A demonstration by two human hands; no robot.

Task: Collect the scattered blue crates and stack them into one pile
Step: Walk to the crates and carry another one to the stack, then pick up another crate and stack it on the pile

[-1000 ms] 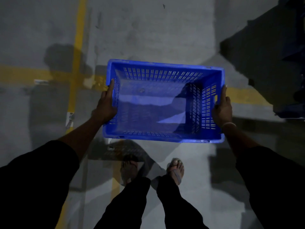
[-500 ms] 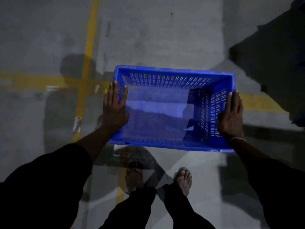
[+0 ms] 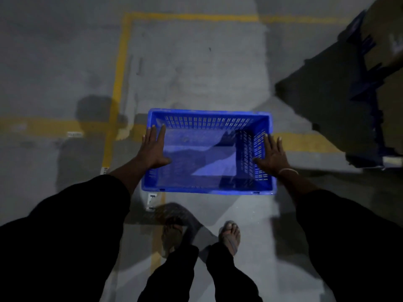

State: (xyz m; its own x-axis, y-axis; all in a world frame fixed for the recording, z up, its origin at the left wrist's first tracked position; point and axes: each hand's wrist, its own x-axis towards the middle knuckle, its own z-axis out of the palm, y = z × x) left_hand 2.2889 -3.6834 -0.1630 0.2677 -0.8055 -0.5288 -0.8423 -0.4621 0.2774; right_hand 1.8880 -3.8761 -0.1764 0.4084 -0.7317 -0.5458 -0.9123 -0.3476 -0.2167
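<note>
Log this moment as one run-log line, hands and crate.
left hand: flat, open on left rim | right hand: flat, open on right rim | blue crate: empty, upright | other crates: not stacked yet

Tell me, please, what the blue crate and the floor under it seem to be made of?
Blue crate: apparently moulded plastic, smooth with a slight sheen, with rows of slots in its walls. Floor: probably concrete, matt grey and patchy, with worn yellow painted lines.
</note>
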